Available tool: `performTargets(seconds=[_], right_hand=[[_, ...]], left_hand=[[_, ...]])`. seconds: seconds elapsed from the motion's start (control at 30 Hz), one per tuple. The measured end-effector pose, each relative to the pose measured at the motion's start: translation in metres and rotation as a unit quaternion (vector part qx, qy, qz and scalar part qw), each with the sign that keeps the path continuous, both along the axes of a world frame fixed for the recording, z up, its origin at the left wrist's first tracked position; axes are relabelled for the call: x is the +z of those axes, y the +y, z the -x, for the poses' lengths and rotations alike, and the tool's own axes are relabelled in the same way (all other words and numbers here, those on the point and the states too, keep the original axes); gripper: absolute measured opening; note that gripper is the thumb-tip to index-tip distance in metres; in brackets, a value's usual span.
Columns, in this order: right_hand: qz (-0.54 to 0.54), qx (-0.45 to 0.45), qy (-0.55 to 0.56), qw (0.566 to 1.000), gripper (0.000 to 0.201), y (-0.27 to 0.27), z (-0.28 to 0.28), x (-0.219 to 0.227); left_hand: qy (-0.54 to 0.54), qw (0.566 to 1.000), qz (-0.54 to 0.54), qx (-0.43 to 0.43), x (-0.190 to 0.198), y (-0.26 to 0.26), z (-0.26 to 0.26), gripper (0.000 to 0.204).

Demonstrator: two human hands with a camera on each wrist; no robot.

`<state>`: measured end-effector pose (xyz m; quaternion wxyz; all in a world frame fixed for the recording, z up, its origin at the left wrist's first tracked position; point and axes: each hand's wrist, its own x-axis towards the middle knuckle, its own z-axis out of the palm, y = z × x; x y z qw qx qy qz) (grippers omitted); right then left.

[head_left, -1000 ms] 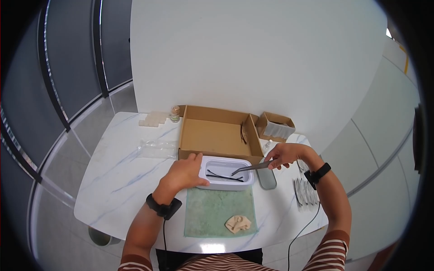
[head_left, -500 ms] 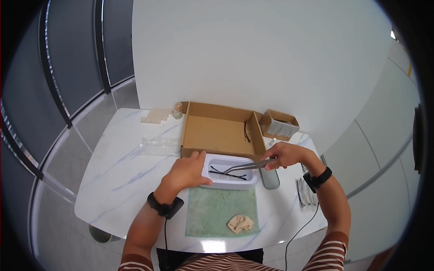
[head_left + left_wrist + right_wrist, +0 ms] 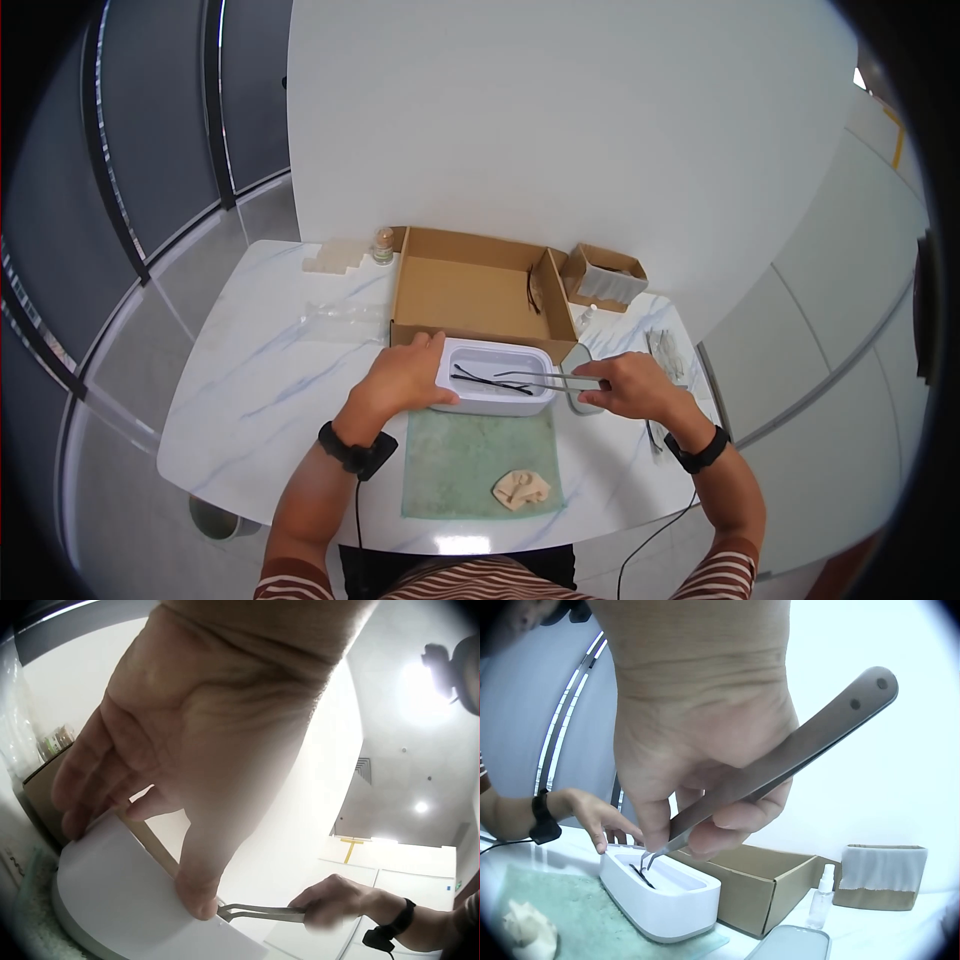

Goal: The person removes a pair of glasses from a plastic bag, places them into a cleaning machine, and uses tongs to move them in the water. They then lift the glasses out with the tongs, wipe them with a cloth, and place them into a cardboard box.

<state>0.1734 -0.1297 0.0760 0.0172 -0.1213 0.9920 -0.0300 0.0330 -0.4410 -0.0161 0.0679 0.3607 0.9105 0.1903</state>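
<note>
My left hand (image 3: 398,376) holds the left end of a white ultrasonic-cleaner-like tub (image 3: 490,406), thumb on its near side and fingers on its far side. In my right hand (image 3: 640,386) are bent-tip metal tweezers (image 3: 780,759), pinched between thumb and fingers. They reach over the tub's right end, and their prongs stand apart in the head view. Thin dark eyeglass temples (image 3: 488,380) lie crossed inside the basin. The tweezer tips are close beside them; in the right wrist view the tips overlap a dark piece.
Behind the tub stands an open cardboard box (image 3: 465,290) with dark pieces at its right. A smaller box (image 3: 605,280), a spray bottle (image 3: 822,900) and a grey-green tray (image 3: 799,946) are to the right. A beige cloth (image 3: 522,490) lies on a green mat (image 3: 450,470).
My right hand has come nearer and turned, bringing the tweezers flatter, with their prongs spread wider. The dark temples shifted slightly within the basin. My left hand stays on the tub.
</note>
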Motion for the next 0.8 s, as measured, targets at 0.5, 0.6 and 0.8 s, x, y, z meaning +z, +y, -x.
performTargets(seconds=[0.5,0.6,0.8], right_hand=[[-0.029,0.010,-0.105,0.994,0.033,-0.007,0.027,0.009],[-0.044,0.031,-0.086,0.995,0.030,-0.008,0.031,0.006],[-0.067,0.044,-0.059,0.995,0.027,-0.008,0.030,0.004]], left_hand=[[0.006,1.000,0.006,-0.005,0.000,-0.001,0.000,0.099],[0.008,1.000,0.005,-0.004,-0.001,0.000,0.000,0.100],[-0.018,1.000,0.013,0.006,0.005,0.000,-0.002,0.098]])
